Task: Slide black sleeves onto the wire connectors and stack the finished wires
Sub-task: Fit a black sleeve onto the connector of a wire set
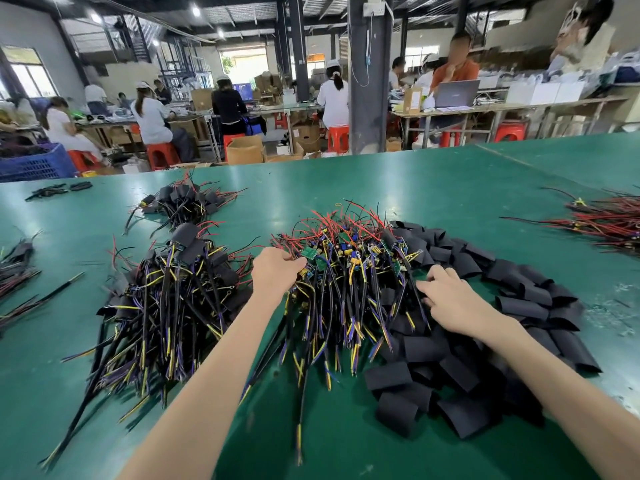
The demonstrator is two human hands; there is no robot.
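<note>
Green matting was seen to cover the broad worktop (450, 188), beyond which seated workers at long benches, red stools (161, 154) and a blue crate (34, 164) were visible in a factory hall; a tangled pile of unsleeved wires (349, 271), with small green boards and red, yellow and blue leads, was heaped at the centre of the worktop. Black sleeves (519, 299) were spread in a thick heap touching the right side of that pile and curving round to its near edge; the finished wires (166, 299), capped in black, were stacked just left of the pile, and a second, smaller stack (183, 202) was laid farther back. Loose red wires (609, 220) were left well apart at the far right edge. The left hand (275, 277) was closed on a few wires at the pile's left edge, fingers curled in; the right hand (453, 303) was set where wires and sleeves met, fingers bent downward; whether anything was pinched there could not be told.
</note>
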